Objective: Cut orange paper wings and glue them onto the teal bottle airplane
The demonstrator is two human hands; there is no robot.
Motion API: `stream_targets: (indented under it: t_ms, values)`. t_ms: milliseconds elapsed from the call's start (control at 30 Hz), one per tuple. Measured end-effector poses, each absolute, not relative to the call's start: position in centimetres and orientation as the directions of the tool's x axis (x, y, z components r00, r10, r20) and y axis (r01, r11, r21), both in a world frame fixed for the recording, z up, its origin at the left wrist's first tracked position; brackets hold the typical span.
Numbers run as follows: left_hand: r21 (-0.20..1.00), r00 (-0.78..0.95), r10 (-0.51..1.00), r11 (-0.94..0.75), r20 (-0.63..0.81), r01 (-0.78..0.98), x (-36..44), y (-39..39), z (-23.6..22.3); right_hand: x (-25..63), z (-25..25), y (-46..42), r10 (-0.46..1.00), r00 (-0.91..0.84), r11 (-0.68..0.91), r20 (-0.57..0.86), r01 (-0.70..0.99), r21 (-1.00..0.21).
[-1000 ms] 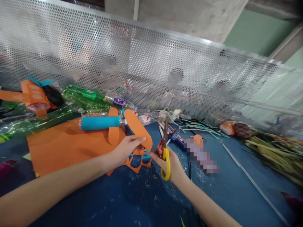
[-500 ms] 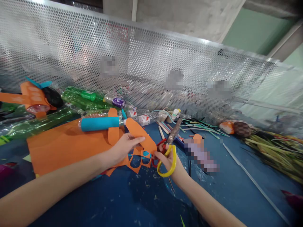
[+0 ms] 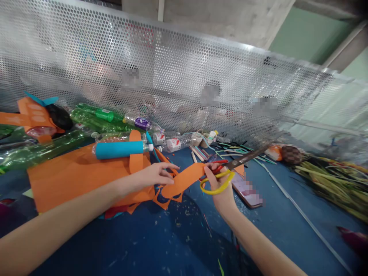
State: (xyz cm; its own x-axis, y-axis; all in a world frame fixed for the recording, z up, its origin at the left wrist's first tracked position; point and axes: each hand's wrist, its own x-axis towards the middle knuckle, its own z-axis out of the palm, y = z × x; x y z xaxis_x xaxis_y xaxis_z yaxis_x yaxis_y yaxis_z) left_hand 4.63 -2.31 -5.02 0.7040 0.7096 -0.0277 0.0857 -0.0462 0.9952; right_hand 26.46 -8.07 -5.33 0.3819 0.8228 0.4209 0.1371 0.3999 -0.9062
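An orange paper strip with rounded ends hangs slanted between my two hands. Its upper right end is pinched under the thumb of my right hand, which also grips scissors with red and yellow handles, their blades pointing off to the upper right. Beside the strip's lower left end is my left hand, fingers apart and not closed on the paper. Behind it lies a plastic bottle wrapped in blue paper, with an orange paper piece across it. Cut orange scraps lie below my left fingers.
A large orange sheet spreads on the blue table. Green bottles and clear bottles line the perforated metal barrier. A phone, thin straws and dry plant strips lie rightward. People sit beyond the barrier.
The strip has swung to slope up to the right, its end now in my right hand. My left fingers have let go and spread. The scissors have turned from upright to pointing right.
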Motion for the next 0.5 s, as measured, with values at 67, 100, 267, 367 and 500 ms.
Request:
stream_targets:
  t_ms: [67,100,267,367,500]
  values:
    - [0.993,0.769,0.639,-0.061,-0.038,0.100,4.7,-2.8,-4.7,26.3,-5.3,-8.2,0.839,0.348,0.385,0.419,0.166,-0.908]
    - [0.990,0.794,0.607,-0.091,-0.033,0.110,4.7,-3.0,-4.6,26.2,-5.3,-8.2,0.848,0.334,0.371,0.412,0.182,-0.911]
    - [0.986,0.725,0.689,-0.123,0.004,0.111,5.2,-3.7,-3.9,24.8,-5.3,-8.2,0.935,0.275,0.232,0.223,-0.001,-0.973]
    - [1.000,0.565,0.825,-0.031,0.025,0.002,5.6,-3.6,-3.8,24.0,-5.1,-8.6,0.983,0.121,0.150,0.139,-0.093,-0.984]
    - [0.990,0.398,0.914,-0.023,0.077,-0.139,5.4,-3.3,-3.7,23.1,-5.1,-10.1,0.996,-0.070,0.052,0.057,-0.079,-0.996]
